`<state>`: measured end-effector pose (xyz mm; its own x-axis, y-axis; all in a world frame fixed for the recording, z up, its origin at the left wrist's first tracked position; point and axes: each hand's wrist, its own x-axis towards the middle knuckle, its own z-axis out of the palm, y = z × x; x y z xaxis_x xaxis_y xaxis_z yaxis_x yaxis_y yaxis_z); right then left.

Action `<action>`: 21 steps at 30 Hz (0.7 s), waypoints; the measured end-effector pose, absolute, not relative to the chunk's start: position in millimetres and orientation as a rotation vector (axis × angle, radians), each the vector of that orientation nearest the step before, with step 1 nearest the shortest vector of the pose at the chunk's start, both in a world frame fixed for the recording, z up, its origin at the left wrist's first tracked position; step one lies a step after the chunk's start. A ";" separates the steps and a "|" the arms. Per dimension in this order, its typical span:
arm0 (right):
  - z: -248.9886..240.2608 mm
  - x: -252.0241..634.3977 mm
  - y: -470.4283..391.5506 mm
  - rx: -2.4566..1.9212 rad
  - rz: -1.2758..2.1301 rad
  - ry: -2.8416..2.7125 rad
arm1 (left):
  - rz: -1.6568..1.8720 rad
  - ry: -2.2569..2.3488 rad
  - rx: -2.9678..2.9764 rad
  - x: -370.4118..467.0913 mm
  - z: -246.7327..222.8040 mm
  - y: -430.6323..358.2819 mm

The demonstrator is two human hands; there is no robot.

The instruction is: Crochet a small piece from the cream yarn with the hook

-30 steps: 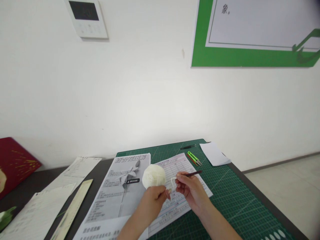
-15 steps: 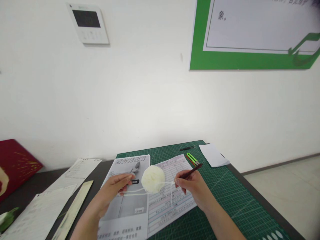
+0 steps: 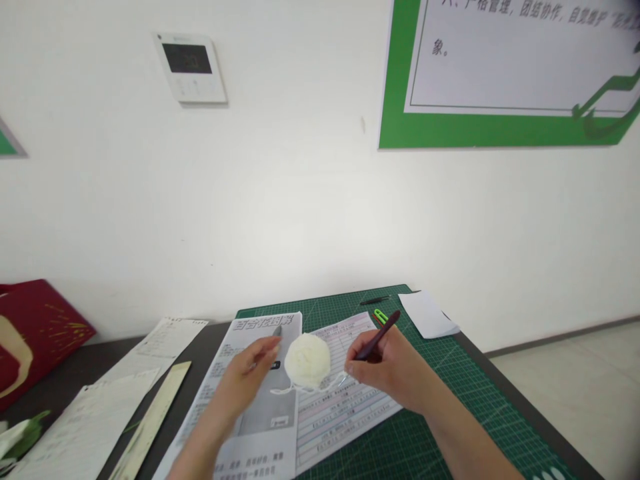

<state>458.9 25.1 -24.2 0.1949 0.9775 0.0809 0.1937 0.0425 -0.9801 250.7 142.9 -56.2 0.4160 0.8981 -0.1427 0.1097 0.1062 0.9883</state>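
A cream ball of yarn (image 3: 307, 361) rests on the printed sheets between my two hands. My right hand (image 3: 375, 357) is closed around the dark handle of a crochet hook (image 3: 381, 335), its thin metal tip pointing down to the left at the loose yarn. My left hand (image 3: 247, 373) is over the left sheet, just left of the ball, with thumb and forefinger apart and nothing visible between them. A loose yarn strand (image 3: 283, 391) curves along the near side of the ball toward the hook tip.
Beneath the sheets lies a green cutting mat (image 3: 450, 400). Bright green snips (image 3: 381, 316), a dark pen-like tool (image 3: 375, 301) and white paper (image 3: 427, 315) lie at the back right. At left are a ruler (image 3: 153, 420), handwritten papers (image 3: 95, 423) and a red bag (image 3: 40, 337).
My left hand has let go of the yarn strand and risen slightly. The strand has dropped slack beside the ball. The hook in my right hand has tipped more upright. The view has shifted slightly.
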 end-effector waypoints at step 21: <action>-68.4 453.9 41.9 -1.017 1.284 -0.724 | 0.715 0.481 1.587 307.5 -35.9 120.5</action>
